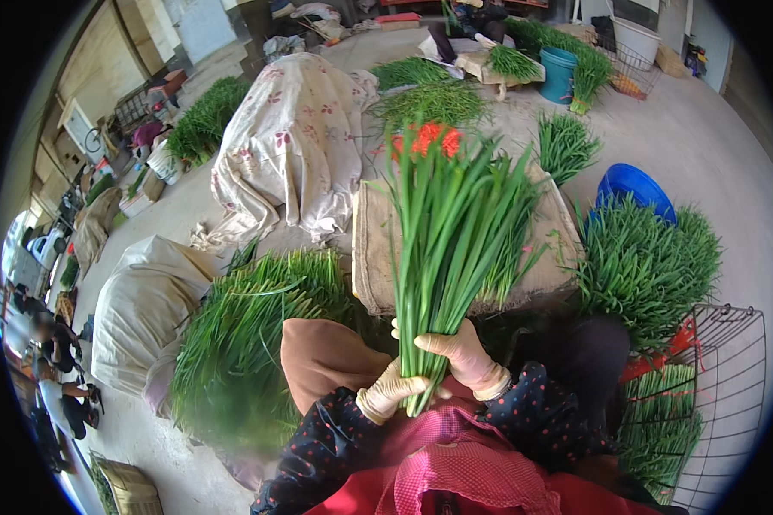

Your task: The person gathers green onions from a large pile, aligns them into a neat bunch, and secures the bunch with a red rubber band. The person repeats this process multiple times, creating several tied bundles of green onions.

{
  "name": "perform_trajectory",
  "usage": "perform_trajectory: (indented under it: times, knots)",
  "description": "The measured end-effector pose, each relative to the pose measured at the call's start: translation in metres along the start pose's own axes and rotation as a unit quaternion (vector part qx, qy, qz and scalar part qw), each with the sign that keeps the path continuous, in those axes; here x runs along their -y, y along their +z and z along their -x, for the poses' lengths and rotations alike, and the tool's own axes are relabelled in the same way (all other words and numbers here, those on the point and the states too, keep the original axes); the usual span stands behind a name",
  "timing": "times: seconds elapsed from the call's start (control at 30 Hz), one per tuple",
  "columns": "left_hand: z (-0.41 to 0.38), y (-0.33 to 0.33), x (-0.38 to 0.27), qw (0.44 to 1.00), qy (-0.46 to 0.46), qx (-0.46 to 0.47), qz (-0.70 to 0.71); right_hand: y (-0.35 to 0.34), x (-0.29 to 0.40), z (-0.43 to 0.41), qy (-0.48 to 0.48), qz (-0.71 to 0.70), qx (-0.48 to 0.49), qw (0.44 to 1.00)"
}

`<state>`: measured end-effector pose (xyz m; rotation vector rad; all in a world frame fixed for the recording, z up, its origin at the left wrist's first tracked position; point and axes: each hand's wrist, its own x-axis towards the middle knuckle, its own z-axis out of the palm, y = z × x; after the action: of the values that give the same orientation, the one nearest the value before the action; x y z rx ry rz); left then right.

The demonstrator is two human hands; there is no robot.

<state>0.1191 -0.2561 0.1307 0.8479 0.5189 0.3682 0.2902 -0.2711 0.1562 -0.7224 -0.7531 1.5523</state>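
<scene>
Both of my hands wear pale thin gloves and hold one upright bunch of garlic chives (448, 257). My left hand (390, 391) grips its pale stem ends from the left, low by my lap. Slightly higher, my right hand (460, 357) wraps the stems from the right. The leaf tips fan out away from me, above a low cloth-covered stand (377, 244). On that stand, a smaller heap of chives (504, 270) lies partly hidden behind the held bunch. Red ties (435, 138) are at its far edge.
To my left is a large chive pile (232, 335) beside a cloth-covered heap (142, 309). A floral cloth (290, 135) drapes another mound. At right are standing chives (644, 270), a blue basin (638, 183) and a wire basket (728, 380). Another person (473, 22) sits at the back.
</scene>
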Motion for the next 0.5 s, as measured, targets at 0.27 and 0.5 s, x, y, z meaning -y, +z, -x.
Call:
perform_trajectory:
  times: [0.27, 0.5]
  knots:
    - [0.013, 0.007, -0.001, 0.990, -0.005, 0.123, 0.074, -0.005, 0.018, 0.014, 0.074, 0.038, 0.109, 0.991]
    - [0.021, 0.000, -0.001, 0.988, 0.006, 0.047, 0.144, -0.005, 0.033, 0.004, 0.137, 0.100, 0.152, 0.974]
